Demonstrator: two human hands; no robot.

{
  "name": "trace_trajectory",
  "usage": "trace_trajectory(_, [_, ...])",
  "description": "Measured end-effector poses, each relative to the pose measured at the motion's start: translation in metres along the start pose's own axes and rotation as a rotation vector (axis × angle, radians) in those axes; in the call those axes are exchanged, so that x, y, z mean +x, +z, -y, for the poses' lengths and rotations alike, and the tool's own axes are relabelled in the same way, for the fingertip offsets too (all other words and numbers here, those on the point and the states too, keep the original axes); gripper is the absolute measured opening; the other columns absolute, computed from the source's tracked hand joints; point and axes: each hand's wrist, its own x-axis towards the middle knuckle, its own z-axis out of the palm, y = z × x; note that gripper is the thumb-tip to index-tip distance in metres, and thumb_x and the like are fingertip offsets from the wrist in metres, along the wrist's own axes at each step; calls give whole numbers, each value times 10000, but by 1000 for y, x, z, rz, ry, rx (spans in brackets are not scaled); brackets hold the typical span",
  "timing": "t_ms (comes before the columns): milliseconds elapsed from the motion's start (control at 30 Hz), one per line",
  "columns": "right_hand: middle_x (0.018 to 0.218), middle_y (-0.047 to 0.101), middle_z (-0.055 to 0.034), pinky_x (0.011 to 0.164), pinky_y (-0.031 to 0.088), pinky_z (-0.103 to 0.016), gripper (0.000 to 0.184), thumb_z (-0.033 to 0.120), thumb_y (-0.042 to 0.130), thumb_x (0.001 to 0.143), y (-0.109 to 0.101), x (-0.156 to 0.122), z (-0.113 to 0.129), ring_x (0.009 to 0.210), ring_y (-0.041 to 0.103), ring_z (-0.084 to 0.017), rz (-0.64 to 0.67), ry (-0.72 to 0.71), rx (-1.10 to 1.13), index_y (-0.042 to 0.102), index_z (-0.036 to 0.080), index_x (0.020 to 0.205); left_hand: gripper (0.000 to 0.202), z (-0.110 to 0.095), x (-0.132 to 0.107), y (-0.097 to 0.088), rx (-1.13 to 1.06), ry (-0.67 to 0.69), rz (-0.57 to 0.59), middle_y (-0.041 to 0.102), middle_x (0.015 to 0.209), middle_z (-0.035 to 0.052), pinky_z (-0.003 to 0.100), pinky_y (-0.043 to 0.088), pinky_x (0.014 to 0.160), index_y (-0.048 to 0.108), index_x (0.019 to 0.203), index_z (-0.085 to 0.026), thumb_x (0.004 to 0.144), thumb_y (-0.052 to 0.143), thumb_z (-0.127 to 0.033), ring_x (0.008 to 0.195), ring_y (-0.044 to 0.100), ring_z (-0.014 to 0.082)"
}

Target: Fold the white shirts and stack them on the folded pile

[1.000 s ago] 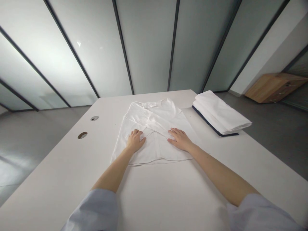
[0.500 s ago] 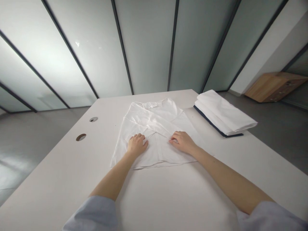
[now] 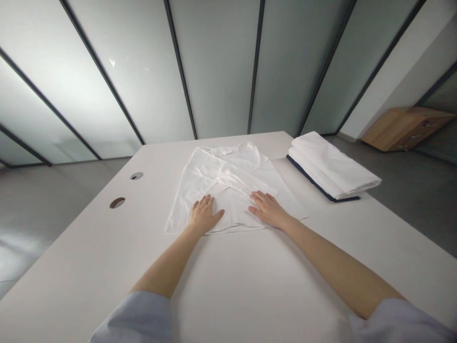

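A thin white shirt (image 3: 232, 171) lies on the white table (image 3: 228, 286), its collar toward the far side and its sleeves folded in across the front. My left hand (image 3: 204, 215) rests on the left lower part of the shirt, fingers stretched out and thumb apart. On the right lower part lies my right hand (image 3: 267, 208), also flat with its fingers spread. Neither hand grips the cloth. The shirt's bottom edge runs just on my side of the hands, partly covered by them.
A folded white cloth pile (image 3: 332, 164) sits on a dark navy folded cloth (image 3: 310, 180) at the table's right edge. Two round holes (image 3: 117, 203) pierce the table's left side. A wooden cabinet (image 3: 405, 128) stands on the floor at far right, and frosted glass panels (image 3: 217, 66) rise behind.
My fingers have gone from curled to stretched flat on the shirt. The shirt's bottom edge has shifted away from me, toward the far side.
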Motion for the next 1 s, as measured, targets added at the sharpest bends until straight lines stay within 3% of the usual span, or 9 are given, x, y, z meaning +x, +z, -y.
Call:
trace_trajectory(133, [1482, 432, -132, 1124, 293, -484, 551, 497, 322, 969, 6, 1, -7, 1401, 332, -273, 11, -2, 44, 476, 176, 1390, 604, 5, 2, 3, -10, 16, 14, 347, 1534, 134, 473, 230, 1148, 428, 1386, -192, 908, 424, -560, 1425, 285, 284])
trace_trajectory(433, [1463, 450, -138, 1111, 302, -512, 554, 474, 454, 919, 3, 0, -8, 1379, 357, -311, -23, -48, 67, 477, 199, 1399, 655, 5, 1, 0, -37, 132, -60, 454, 1455, 117, 488, 213, 1163, 511, 1330, -225, 804, 575, -612, 1371, 359, 299])
trace_trajectory(567, [1432, 482, -134, 1099, 321, -490, 504, 457, 539, 879, -5, -3, 1, 1339, 404, -308, -72, -144, 123, 574, 203, 1313, 730, 1, -2, -2, -64, 208, -48, 447, 1457, 117, 513, 198, 1167, 528, 1325, -224, 741, 627, -650, 1370, 352, 320])
trace_trajectory(800, [1206, 637, -110, 1012, 413, -438, 333, 431, 583, 864, -18, -7, 18, 1159, 555, -270, -42, -318, 236, 717, 224, 1087, 628, -3, -6, -7, -112, 392, 27, 430, 1476, 100, 459, 250, 1157, 533, 1334, -244, 808, 602, -579, 1369, 366, 281])
trace_trajectory(933, [1296, 592, -124, 1035, 392, -459, 435, 456, 637, 827, -20, -9, 24, 1211, 521, -288, -43, -333, 237, 681, 224, 1192, 691, -3, -7, -7, -115, 387, 55, 402, 1498, 100, 466, 226, 1165, 494, 1371, -250, 786, 619, -595, 1384, 347, 284])
trace_trajectory(1000, [1382, 537, -107, 1056, 370, -468, 402, 427, 623, 847, -22, -11, 28, 1273, 474, -289, -19, -367, 250, 676, 254, 1206, 699, -3, -7, -6, -113, 378, 60, 397, 1502, 100, 466, 220, 1167, 485, 1377, -250, 783, 623, -592, 1389, 340, 282])
